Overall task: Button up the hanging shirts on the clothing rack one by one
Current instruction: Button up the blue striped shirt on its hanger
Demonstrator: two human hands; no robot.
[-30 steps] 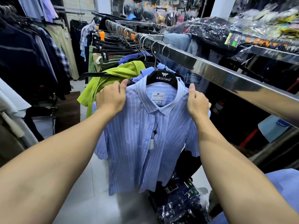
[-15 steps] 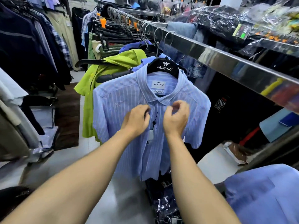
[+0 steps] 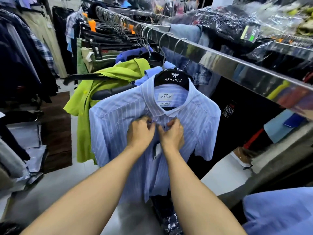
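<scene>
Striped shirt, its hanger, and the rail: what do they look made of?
Striped shirt: thin woven fabric, probably cotton or a blend, matte; it creases softly where both hands pinch the placket.
Hanger: looks like black moulded plastic, smooth, with printed white lettering and a wire hook.
Rail: polished metal, mirror-bright, reflecting nearby colours.

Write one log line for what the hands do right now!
step: buttoning | left hand: pinches striped shirt placket | right hand: pinches placket | spot: just under collar | hanger: on rail
</scene>
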